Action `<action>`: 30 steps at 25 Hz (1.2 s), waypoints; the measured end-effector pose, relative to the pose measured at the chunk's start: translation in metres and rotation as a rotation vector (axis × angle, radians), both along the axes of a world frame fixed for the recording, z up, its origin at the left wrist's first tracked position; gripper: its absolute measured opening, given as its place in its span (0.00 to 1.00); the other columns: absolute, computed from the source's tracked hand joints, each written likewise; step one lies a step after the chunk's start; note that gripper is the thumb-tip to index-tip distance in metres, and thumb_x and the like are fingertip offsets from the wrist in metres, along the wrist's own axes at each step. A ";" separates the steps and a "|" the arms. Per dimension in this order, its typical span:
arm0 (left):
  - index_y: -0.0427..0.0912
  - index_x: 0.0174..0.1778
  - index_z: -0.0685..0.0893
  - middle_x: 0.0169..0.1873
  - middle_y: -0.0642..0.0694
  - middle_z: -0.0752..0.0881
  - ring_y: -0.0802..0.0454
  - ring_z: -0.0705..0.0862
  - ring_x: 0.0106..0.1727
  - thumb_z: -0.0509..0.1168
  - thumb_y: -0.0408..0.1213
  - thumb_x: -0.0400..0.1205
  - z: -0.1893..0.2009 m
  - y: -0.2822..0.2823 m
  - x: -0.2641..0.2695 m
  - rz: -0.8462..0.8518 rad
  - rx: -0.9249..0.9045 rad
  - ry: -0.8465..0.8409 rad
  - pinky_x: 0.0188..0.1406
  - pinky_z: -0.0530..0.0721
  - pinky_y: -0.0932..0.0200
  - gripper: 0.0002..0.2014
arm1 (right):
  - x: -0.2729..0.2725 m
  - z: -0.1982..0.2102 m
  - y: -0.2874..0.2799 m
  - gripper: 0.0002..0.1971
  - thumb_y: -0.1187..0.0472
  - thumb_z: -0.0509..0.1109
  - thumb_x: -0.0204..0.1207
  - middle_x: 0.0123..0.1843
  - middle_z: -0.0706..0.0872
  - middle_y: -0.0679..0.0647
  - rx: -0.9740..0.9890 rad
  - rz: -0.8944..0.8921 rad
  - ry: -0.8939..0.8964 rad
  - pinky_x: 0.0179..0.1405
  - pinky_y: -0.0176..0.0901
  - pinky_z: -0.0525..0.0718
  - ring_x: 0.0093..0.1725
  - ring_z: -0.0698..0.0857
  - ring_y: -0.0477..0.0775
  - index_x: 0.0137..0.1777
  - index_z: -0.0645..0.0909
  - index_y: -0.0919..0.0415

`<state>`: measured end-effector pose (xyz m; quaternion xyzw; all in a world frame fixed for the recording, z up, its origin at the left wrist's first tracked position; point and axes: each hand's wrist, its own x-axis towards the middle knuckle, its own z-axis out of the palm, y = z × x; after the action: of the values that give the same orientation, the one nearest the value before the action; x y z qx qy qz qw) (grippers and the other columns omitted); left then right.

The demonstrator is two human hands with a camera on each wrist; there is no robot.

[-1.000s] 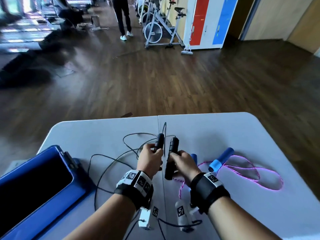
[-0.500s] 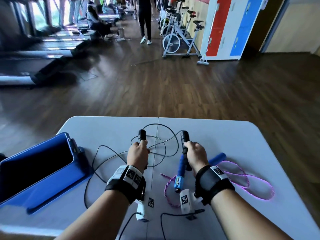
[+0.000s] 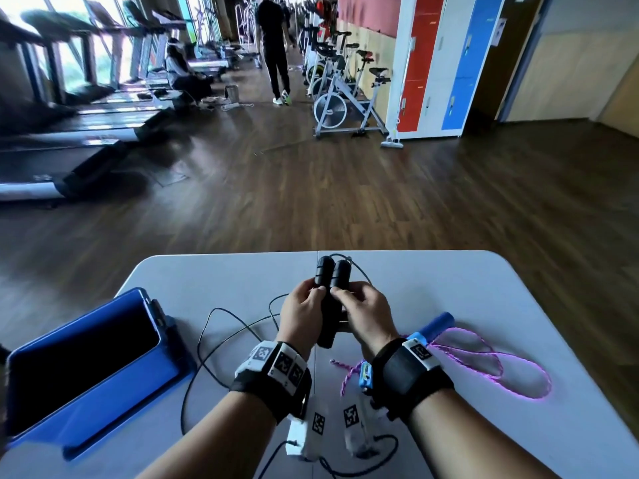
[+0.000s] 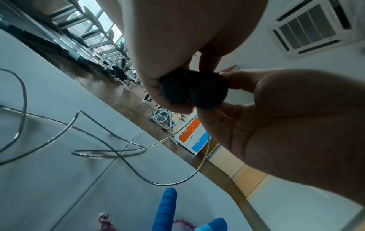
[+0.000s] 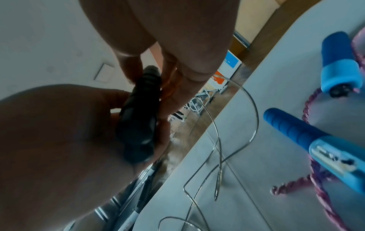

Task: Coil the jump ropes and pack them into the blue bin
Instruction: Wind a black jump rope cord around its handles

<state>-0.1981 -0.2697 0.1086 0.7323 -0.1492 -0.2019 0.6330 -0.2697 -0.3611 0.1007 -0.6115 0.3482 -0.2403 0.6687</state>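
Two black jump-rope handles (image 3: 331, 281) (image 4: 192, 92) (image 5: 139, 118) are pressed side by side above the white table (image 3: 432, 288). My left hand (image 3: 301, 314) grips the left handle and my right hand (image 3: 363, 311) grips the right one. Their thin black cable (image 3: 207, 337) (image 4: 110, 150) (image 5: 217, 164) trails in loose loops over the table to the left. A second rope with blue handles (image 3: 434, 327) (image 5: 296, 132) (image 4: 165, 209) and a pink-purple cord (image 3: 511, 375) lies at the right. The blue bin (image 3: 103, 395) stands open at the left.
The table's far edge is just beyond the handles, with wooden floor behind. Exercise bikes (image 3: 342, 98), treadmills (image 3: 69, 160) and a walking person (image 3: 275, 50) are far back. Wrist-camera cables (image 3: 345, 464) lie at the near table edge.
My hands came together, bringing the two black handles from apart to side by side. The cable loops shifted left on the table.
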 end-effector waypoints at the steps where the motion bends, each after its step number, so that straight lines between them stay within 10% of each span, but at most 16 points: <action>1: 0.52 0.48 0.90 0.36 0.50 0.91 0.49 0.88 0.39 0.63 0.43 0.79 0.001 0.004 0.000 -0.011 0.014 -0.029 0.47 0.88 0.42 0.10 | 0.000 0.001 -0.001 0.23 0.40 0.79 0.58 0.41 0.94 0.54 -0.058 0.004 0.035 0.43 0.65 0.93 0.43 0.94 0.60 0.46 0.89 0.58; 4: 0.64 0.48 0.86 0.34 0.55 0.90 0.61 0.86 0.33 0.61 0.37 0.85 0.009 0.014 -0.002 -0.031 0.091 -0.147 0.39 0.87 0.56 0.14 | 0.000 0.006 0.000 0.16 0.45 0.80 0.65 0.39 0.94 0.54 -0.176 0.004 0.071 0.41 0.62 0.93 0.40 0.93 0.58 0.43 0.89 0.58; 10: 0.56 0.81 0.65 0.62 0.51 0.76 0.42 0.85 0.55 0.72 0.46 0.77 0.015 0.031 0.005 -0.285 0.392 -0.546 0.51 0.84 0.48 0.36 | -0.001 0.019 0.006 0.10 0.60 0.79 0.74 0.49 0.93 0.66 0.008 0.056 0.001 0.45 0.58 0.94 0.46 0.94 0.63 0.49 0.89 0.67; 16: 0.56 0.87 0.58 0.71 0.54 0.76 0.43 0.83 0.62 0.70 0.47 0.71 0.042 0.040 0.046 -0.529 0.598 -1.018 0.49 0.85 0.48 0.46 | 0.005 0.052 -0.011 0.22 0.40 0.75 0.74 0.32 0.87 0.57 0.074 -0.001 -0.028 0.22 0.42 0.76 0.27 0.84 0.56 0.45 0.91 0.62; 21: 0.51 0.85 0.62 0.68 0.51 0.80 0.44 0.81 0.65 0.59 0.57 0.71 0.068 0.031 0.067 -0.545 0.689 -1.352 0.59 0.81 0.46 0.43 | 0.023 0.056 0.003 0.20 0.49 0.69 0.80 0.23 0.75 0.60 0.036 -0.144 -0.138 0.23 0.43 0.67 0.22 0.71 0.56 0.33 0.84 0.64; 28: 0.40 0.78 0.75 0.54 0.42 0.84 0.39 0.87 0.44 0.55 0.67 0.84 0.075 0.021 0.078 -0.371 0.549 -1.608 0.35 0.88 0.44 0.37 | 0.022 0.072 0.001 0.25 0.45 0.60 0.86 0.30 0.83 0.62 0.134 -0.076 -0.170 0.20 0.42 0.73 0.22 0.75 0.56 0.43 0.86 0.66; 30: 0.41 0.76 0.76 0.53 0.43 0.84 0.39 0.88 0.44 0.54 0.69 0.83 0.083 0.022 0.091 -0.369 0.543 -1.620 0.35 0.88 0.44 0.37 | 0.007 0.067 -0.015 0.28 0.43 0.59 0.86 0.28 0.84 0.63 -0.133 -0.113 -0.064 0.24 0.46 0.75 0.22 0.78 0.59 0.37 0.85 0.66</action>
<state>-0.1073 -0.2477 0.1914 0.7402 -0.6160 0.2528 0.0931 -0.2622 -0.3763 0.1676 -0.6260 0.3436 -0.3197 0.6227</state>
